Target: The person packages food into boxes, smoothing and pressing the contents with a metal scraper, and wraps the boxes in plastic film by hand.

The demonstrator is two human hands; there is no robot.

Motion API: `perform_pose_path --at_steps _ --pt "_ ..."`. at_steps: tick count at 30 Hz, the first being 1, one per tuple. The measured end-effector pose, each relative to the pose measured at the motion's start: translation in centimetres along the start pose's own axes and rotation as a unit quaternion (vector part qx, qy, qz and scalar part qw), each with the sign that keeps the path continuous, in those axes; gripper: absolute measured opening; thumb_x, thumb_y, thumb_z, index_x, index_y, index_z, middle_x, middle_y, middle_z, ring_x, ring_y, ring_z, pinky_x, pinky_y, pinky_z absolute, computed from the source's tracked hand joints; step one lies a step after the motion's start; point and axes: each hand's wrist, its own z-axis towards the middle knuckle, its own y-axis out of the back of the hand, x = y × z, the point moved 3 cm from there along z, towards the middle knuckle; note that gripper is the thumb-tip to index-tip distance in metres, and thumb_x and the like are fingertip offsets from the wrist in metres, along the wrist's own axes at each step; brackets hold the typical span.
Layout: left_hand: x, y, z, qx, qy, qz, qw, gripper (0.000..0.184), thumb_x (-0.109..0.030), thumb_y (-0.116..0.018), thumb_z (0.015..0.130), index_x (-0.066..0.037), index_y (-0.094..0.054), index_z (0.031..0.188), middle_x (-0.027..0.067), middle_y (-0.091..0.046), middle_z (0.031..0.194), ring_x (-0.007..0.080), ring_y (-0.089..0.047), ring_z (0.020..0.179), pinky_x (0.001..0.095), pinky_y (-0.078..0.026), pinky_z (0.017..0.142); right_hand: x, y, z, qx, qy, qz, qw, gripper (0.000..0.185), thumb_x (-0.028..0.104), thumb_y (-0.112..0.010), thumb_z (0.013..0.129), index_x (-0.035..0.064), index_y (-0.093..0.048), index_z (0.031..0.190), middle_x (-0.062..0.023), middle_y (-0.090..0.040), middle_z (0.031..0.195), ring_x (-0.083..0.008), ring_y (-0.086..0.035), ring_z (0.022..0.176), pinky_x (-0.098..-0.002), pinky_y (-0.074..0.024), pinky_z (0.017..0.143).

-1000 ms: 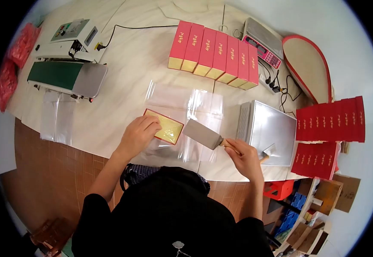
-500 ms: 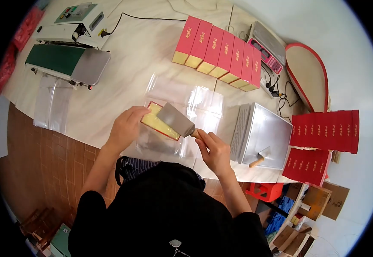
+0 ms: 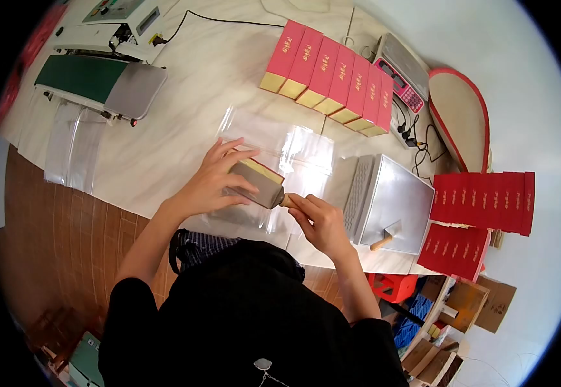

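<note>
My right hand [image 3: 319,222] is closed around the wooden handle of a broad metal scraper [image 3: 260,187]. Its flat blade lies over the near part of a narrow red-and-yellow box [image 3: 264,169], leaving a yellow strip and red edge visible along the far side. My left hand [image 3: 211,180] grips the box's left end, some fingers at the far edge, the others and the thumb by the blade. What the blade covers inside the box is hidden. Beneath the box are clear plastic bags [image 3: 306,151].
Several red boxes [image 3: 325,71] stand in a row at the back, by a scale [image 3: 403,84]. A metal tray [image 3: 399,200] with a small scraper [image 3: 386,237] is on the right, beside stacked red boxes [image 3: 480,200]. A green-belted machine [image 3: 84,80] occupies the left.
My left hand has moved over the box, its fingers spreading to both sides. The scraper blade has swung down toward the box's near side. My right hand keeps the handle.
</note>
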Motion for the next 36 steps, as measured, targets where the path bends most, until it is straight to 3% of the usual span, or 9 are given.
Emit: perform_pose_path --at_steps 2,11,15,18,20,24,26,36 --pt "0.0 -0.1 0.4 0.007 -0.029 -0.028 0.999 0.014 -0.03 -0.081 0.072 -0.021 -0.078 0.082 0.0007 -0.055 0.138 0.0317 -0.03 0.142 0.0571 -0.011 0.118 0.0 0.1 0.1 0.009 -0.005 0.013 1.0 0.024 0.012 -0.067 0.089 0.007 -0.068 0.113 -0.009 -0.055 0.07 -0.0257 -0.053 0.058 -0.0354 -0.0432 0.054" --pt "1.4 -0.8 1.6 -0.006 0.031 -0.105 0.994 0.018 -0.03 -0.077 0.08 -0.013 -0.074 0.073 -0.0021 -0.066 0.121 0.0254 -0.039 0.139 0.0562 -0.008 0.118 -0.8 0.1 0.2 0.063 -0.006 0.043 0.997 0.022 0.019 -0.062 0.095 0.0102 -0.068 0.114 -0.0094 -0.058 0.072 -0.0289 -0.056 0.055 -0.0381 -0.0458 0.053" --pt "1.6 -0.6 2.2 0.008 0.03 -0.121 0.992 0.018 -0.029 -0.076 0.08 -0.013 -0.073 0.074 -0.0012 -0.067 0.119 0.0252 -0.04 0.139 0.0557 -0.008 0.119 -0.6 0.4 0.6 0.075 0.017 0.043 0.996 0.023 0.02 -0.062 0.095 0.0103 -0.067 0.115 -0.0097 -0.058 0.072 -0.0293 -0.056 0.055 -0.0386 -0.0459 0.052" --pt "1.8 -0.7 2.6 0.022 0.032 -0.12 0.992 0.017 -0.027 -0.075 0.081 -0.012 -0.073 0.075 -0.0006 -0.067 0.119 0.0248 -0.042 0.137 0.0558 -0.011 0.119 -0.5 0.6 0.8 0.063 0.015 0.053 0.997 0.022 0.013 -0.063 0.094 0.0054 -0.069 0.113 -0.0116 -0.051 0.066 -0.0252 -0.049 0.053 -0.0357 -0.0413 0.052" --pt "2.0 -0.8 2.7 0.046 0.049 -0.143 0.987 0.015 -0.025 -0.074 0.082 -0.011 -0.072 0.075 0.0002 -0.066 0.116 0.0235 -0.051 0.128 0.0544 -0.016 0.12 -0.5 0.6 0.8 0.066 0.014 0.052 0.996 0.022 0.013 -0.063 0.094 0.005 -0.069 0.113 -0.0109 -0.052 0.066 -0.0257 -0.05 0.054 -0.0358 -0.0413 0.052" --pt "2.1 -0.5 3.2 0.057 0.073 -0.135 0.987 0.015 -0.022 -0.075 0.08 -0.01 -0.071 0.074 0.0014 -0.066 0.11 0.0194 -0.057 0.115 0.0492 -0.016 0.12 -1.0 1.1 0.0 0.07 0.028 0.029 0.997 0.024 0.018 -0.064 0.093 0.0082 -0.067 0.115 -0.0102 -0.058 0.072 -0.0288 -0.057 0.057 -0.0381 -0.0455 0.052" --pt "1.8 -0.2 3.5 0.069 0.068 -0.144 0.985 0.014 -0.023 -0.073 0.081 -0.01 -0.071 0.076 0.0011 -0.064 0.107 0.021 -0.058 0.108 0.0466 -0.021 0.12 -1.5 2.2 -0.9 0.058 -0.005 0.03 0.998 0.023 0.016 -0.067 0.091 0.0072 -0.069 0.112 -0.0092 -0.059 0.071 -0.0259 -0.056 0.055 -0.0367 -0.044 0.051" --pt "2.2 -0.7 3.7 0.07 0.056 -0.116 0.989 0.013 -0.019 -0.074 0.08 -0.008 -0.068 0.077 0.001 -0.064 0.103 0.0195 -0.058 0.107 0.0433 -0.022 0.121 -4.5 5.9 -5.2 0.047 -0.116 0.129 0.984 0.023 0.006 -0.071 0.086 0.001 -0.071 0.108 -0.01 -0.055 0.064 -0.0183 -0.051 0.053 -0.0296 -0.0388 0.05"
